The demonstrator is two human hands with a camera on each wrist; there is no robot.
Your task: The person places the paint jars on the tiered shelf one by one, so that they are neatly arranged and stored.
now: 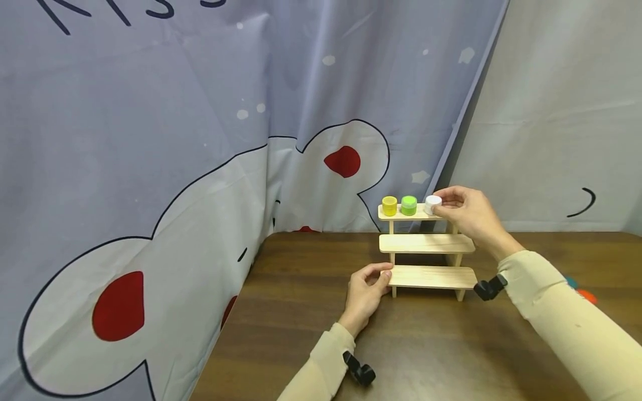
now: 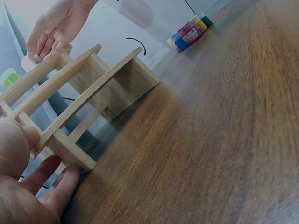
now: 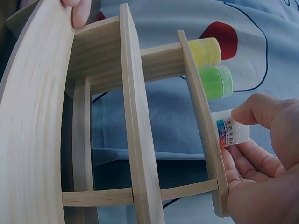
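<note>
Three jars line the top step of a three-step wooden stand (image 1: 426, 243): yellow (image 1: 389, 206) at the left corner, green (image 1: 408, 206), then a white jar (image 3: 230, 128), its small print hard to read, pinched by the right hand (image 1: 468, 216). The left hand (image 1: 364, 291) grips the bottom step's left corner. Toward the table's (image 1: 416, 345) right edge, a sleeve (image 1: 567, 320) partly hides coloured containers (image 2: 190, 34), too blurred to count.
</note>
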